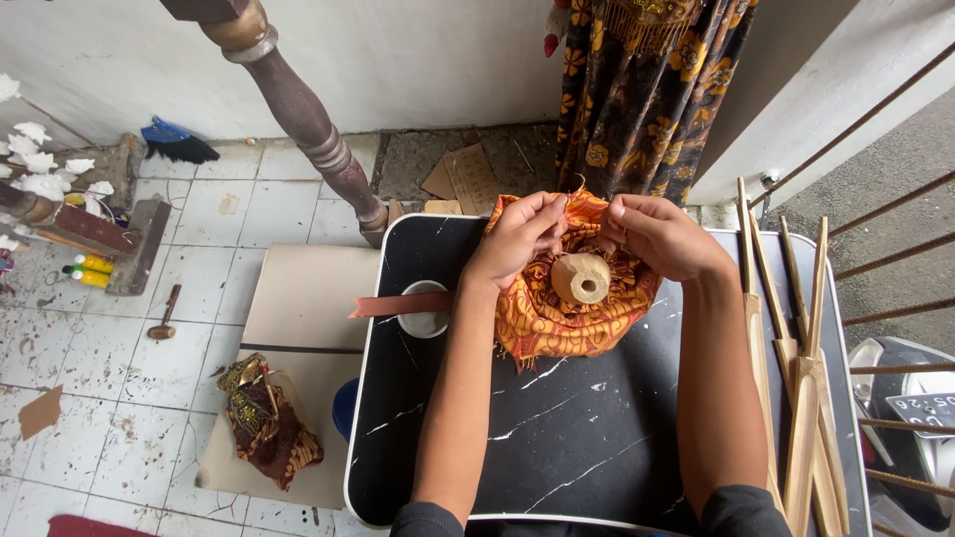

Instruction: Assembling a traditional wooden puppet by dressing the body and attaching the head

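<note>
We pinch the orange patterned cloth (557, 318) w/ left hand (519, 239) and right hand (659, 237) at its far edge, gathering it round the wooden cylinder (581, 277), which stands upright at the cloth's centre on the black desk (557, 438), keeping folds even.

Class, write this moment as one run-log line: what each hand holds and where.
left hand: pinching orange patterned cloth | right hand: pinching same cloth | wooden spool: inside cloth | black marbled table: beneath

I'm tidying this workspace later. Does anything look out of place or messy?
The tiled floor is paint-spattered, with a torn cardboard scrap lying loose. On the black table, both hands grip the orange cloth; nothing spilled.
</note>
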